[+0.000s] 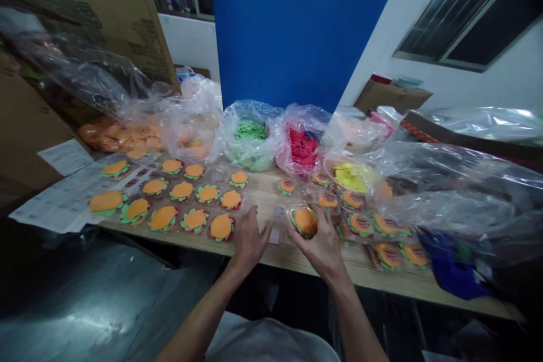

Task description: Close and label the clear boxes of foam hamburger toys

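My right hand (321, 243) is closed around a toy burger in a clear plastic box (304, 220), thumb on the near left side and fingers at the far right. The burger has an orange bun with green and red edges below it. My left hand (249, 237) rests at the table's front, thumb apart from the fingers, with nothing visible in it. Just left of it sits a boxed burger (222, 227) in a block of several more. Between my hands lies a small white piece (274, 236). Right of my right hand are boxed burgers with printed buns (360, 224).
Along the back stand plastic bags of green pieces (251, 130), red pieces (302, 147), yellow pieces (353, 177) and orange pieces (123, 134). A blue board (297, 34) rises behind them. Large cardboard boxes (123, 17) border the left; plastic sheeting (462, 181) covers the right side.
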`<state>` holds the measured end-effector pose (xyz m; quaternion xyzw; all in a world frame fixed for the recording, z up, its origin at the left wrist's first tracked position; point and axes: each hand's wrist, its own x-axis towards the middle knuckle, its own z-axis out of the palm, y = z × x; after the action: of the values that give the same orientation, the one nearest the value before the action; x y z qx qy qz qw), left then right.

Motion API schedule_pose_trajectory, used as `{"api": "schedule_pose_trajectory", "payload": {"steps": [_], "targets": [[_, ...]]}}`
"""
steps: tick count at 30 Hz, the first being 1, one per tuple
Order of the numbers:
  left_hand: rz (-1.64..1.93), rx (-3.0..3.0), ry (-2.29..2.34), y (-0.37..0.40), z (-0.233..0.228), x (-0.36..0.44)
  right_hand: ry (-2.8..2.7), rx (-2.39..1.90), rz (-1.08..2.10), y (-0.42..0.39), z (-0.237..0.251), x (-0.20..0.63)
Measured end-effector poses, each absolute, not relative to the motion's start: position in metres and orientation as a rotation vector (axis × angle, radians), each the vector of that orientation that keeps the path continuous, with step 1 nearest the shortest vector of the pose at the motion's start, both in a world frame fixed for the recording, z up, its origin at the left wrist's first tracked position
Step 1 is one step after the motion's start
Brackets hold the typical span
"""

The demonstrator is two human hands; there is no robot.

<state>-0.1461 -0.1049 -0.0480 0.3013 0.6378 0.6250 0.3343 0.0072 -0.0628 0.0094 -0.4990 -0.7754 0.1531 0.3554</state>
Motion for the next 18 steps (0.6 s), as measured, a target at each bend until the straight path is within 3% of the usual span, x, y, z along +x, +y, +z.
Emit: {"api": "schedule_pose_trajectory", "payload": {"steps": [5, 9, 18], "targets": [[1.584, 0.597, 0.994, -0.113, -0.022, -0.123, -2.032, -1.205, 0.492, -0.072, 0.012, -0.006], [1.562, 0.296, 0.524, -0.103, -0.03, -0.108, -2.051, -1.197, 0.507, -0.076, 0.008, -0.014], [1.507, 0.125, 0.509, -0.091, -0.039, -0.115, -1.978, -1.041, 0.607, -0.07, 0.002, 0.004]]}}
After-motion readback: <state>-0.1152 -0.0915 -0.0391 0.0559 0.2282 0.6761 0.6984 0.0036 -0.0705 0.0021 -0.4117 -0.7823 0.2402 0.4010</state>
